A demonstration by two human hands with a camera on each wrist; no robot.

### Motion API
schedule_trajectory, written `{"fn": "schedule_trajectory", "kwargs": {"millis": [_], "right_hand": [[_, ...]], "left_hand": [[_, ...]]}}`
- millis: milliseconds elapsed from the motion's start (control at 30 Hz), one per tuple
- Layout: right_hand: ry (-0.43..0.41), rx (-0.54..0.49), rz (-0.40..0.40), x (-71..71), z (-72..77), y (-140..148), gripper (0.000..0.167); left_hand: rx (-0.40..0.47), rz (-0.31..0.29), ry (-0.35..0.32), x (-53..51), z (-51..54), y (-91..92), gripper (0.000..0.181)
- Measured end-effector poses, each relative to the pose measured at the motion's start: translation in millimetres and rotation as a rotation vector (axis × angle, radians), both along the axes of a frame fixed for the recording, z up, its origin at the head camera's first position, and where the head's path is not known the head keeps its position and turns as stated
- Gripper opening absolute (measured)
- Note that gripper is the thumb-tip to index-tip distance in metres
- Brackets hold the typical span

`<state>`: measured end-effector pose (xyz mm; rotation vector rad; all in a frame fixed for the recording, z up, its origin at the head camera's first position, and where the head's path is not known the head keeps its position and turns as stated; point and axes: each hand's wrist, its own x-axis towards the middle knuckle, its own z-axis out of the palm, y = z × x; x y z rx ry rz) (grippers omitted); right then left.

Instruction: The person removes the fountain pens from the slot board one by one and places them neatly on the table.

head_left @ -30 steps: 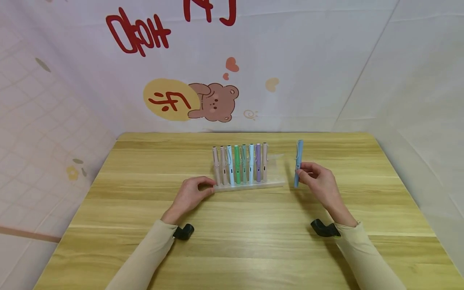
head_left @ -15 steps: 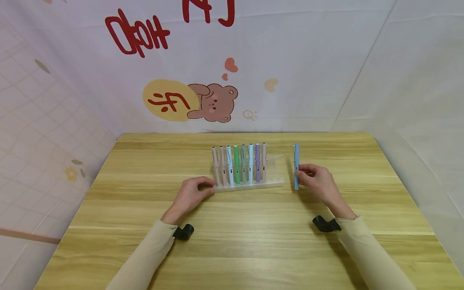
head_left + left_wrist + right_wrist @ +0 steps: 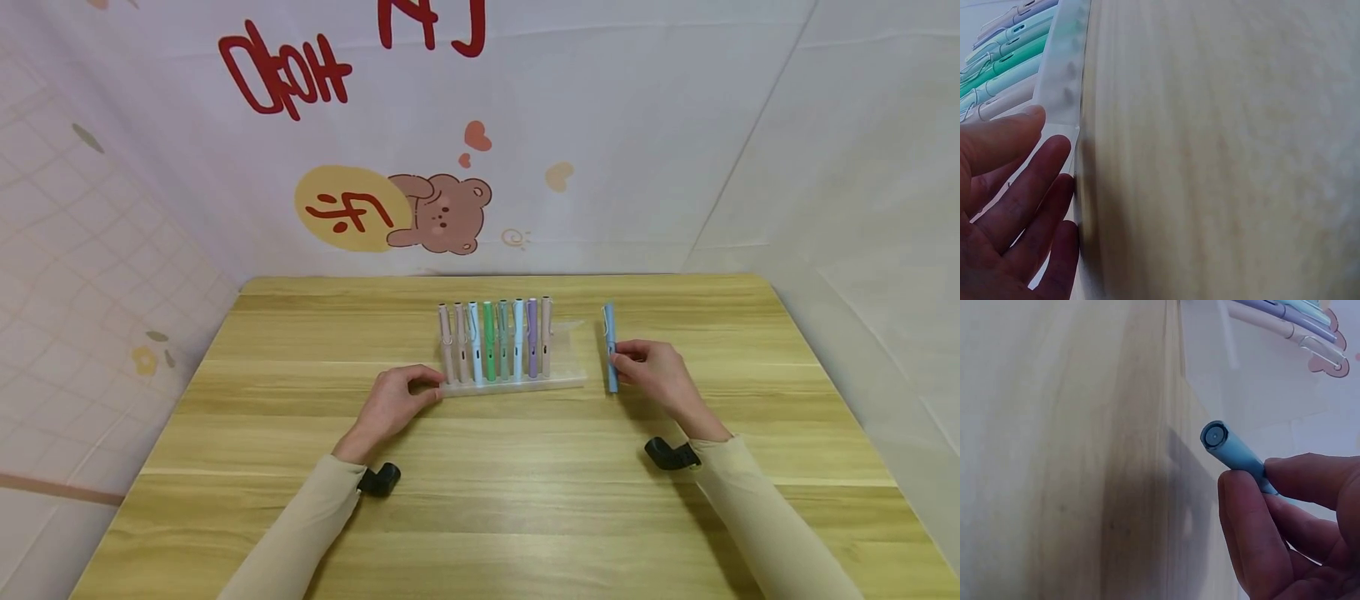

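In the head view a clear pen stand (image 3: 517, 386) carries a row of several capped pens (image 3: 491, 342) in beige, pale blue, green, teal and purple. My left hand (image 3: 393, 407) holds the stand's left end between thumb and index finger; the left wrist view shows the other fingers spread loosely beside it. To the right of the stand, my right hand (image 3: 654, 373) pinches a blue pen (image 3: 612, 367) upright, leaning slightly left, clip end up. From the right wrist, the blue pen's round lower end (image 3: 1215, 436) faces the camera, apart from the stand.
A wood-grain table (image 3: 495, 517) spreads under both hands. Behind it hangs a pale backdrop (image 3: 637, 117) printed with a bear. The stand's right end (image 3: 573, 350) bears no pen. Black wrist mounts (image 3: 381, 480) sit at both sleeves.
The blue pen in my right hand has come slightly left and down, its top tipping from right-leaning to left-leaning. My left hand and the stand have stayed in place.
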<state>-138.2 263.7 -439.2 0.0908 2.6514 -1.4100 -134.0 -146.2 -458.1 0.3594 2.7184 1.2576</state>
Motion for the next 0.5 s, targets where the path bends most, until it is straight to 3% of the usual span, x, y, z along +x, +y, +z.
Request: {"fn": "schedule_trajectory", "kwargs": {"millis": [500], "right_hand": [[-0.045, 0.071, 0.023, -6.8, -3.4, 2.6, 0.038]], "left_hand": [[0.001, 0.004, -0.017, -0.3, 1.2, 0.1, 0.018]]}}
